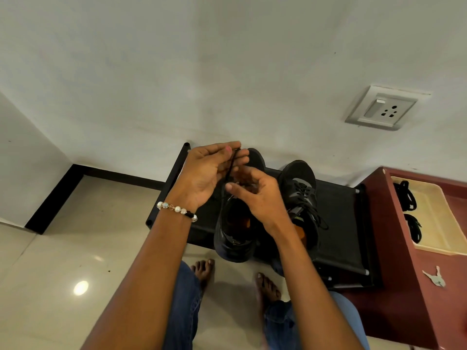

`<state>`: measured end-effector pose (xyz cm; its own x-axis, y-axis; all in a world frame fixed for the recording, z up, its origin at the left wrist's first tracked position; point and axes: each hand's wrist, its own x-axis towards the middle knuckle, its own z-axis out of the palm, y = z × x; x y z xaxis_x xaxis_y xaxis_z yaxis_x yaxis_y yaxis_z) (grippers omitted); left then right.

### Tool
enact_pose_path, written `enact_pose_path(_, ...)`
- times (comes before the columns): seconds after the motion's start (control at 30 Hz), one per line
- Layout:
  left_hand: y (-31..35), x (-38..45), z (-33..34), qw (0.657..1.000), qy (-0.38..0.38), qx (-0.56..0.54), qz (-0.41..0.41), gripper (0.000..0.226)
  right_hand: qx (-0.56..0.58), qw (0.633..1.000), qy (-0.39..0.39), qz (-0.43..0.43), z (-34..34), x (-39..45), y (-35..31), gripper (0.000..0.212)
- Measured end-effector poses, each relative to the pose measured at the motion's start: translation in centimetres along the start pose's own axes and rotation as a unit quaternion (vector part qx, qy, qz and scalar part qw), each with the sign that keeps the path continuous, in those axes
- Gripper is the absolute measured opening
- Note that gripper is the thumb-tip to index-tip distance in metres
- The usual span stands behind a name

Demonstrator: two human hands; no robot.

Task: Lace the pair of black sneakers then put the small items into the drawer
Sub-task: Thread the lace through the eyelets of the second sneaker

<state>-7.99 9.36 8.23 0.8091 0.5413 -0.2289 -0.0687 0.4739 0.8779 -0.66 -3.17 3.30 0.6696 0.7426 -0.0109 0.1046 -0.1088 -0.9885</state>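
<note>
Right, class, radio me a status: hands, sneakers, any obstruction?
Left hand pinching black lace; right hand at left sneaker. Right sneaker laced. Nothing obstructing.

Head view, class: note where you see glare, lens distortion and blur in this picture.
Head view: a bright glare spot sits on the glossy floor tiles at lower left; the wide-angle lens bends the black skirting and tilts the wall socket; the fingers of the right hand look slightly soft where they work the lace; the laced sneaker stays fairly sharp.
</note>
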Motion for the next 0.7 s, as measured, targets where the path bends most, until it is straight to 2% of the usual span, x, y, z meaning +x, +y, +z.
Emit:
enact_pose_path(0.07, -0.1, 0.3, 0.2, 0.999, -0.008, -0.045, -0.013, 0.025, 0.061, 0.998, -0.030, 0.009, 0.9, -0.2, -0.4, 0.024)
enact_pose_path(0.17, -0.3, 0.8, -0.3, 0.992, 0.013, -0.125, -0.015, 0.029, 0.072, 0.997, -0.025, 0.031, 0.1, -0.3, -0.7, 0.018)
enact_pose_path(0.3, -1.2, 1.9, -1.8, 0.964, 0.093, -0.247, -0.023, 0.033, 0.093, 0.993, 0.012, 0.077, -4.2, -0.3, -1.1, 0.011)
enact_pose_path(0.4, -2.3, 3.2, -2.4, 0.958, 0.167, -0.231, -0.035, 0.042, 0.071, 0.990, 0.083, 0.094, -6.7, -0.5, -0.7, 0.011)
enact_pose_path(0.47, -3.2, 3.7, -2.6, 0.970, 0.195, -0.129, -0.060, 0.047, 0.057, 0.984, 0.138, 0.099, -7.3, -0.4, -0.5, 0.013)
enact_pose_path(0.5, -3.7, 3.9, -2.7, 0.977, 0.199, -0.022, -0.072, 0.045, 0.051, 0.982, 0.151, 0.098, -7.2, -0.4, -0.5, 0.014)
enact_pose_path(0.53, -4.2, 3.9, -2.8, 0.969, 0.199, 0.126, -0.074, 0.039, 0.046, 0.982, 0.155, 0.094, -6.9, -0.3, -0.6, 0.013)
enact_pose_path(0.6, -4.8, 3.6, -2.9, 0.894, 0.175, 0.412, -0.012, 0.023, 0.027, 0.986, 0.140, 0.085, -5.9, -0.1, -0.6, 0.010)
enact_pose_path(0.63, -4.7, 3.4, -2.7, 0.857, 0.145, 0.493, 0.040, 0.021, 0.007, 0.988, 0.128, 0.081, -5.3, 0.1, -0.6, 0.009)
enact_pose_path(0.67, -4.6, 3.1, -2.5, 0.839, 0.098, 0.528, 0.091, 0.025, -0.014, 0.990, 0.120, 0.076, -4.6, 0.3, -0.5, 0.009)
enact_pose_path(0.7, -4.4, 2.8, -2.1, 0.843, 0.036, 0.521, 0.126, 0.031, -0.029, 0.990, 0.119, 0.071, -4.0, 0.5, -0.5, 0.009)
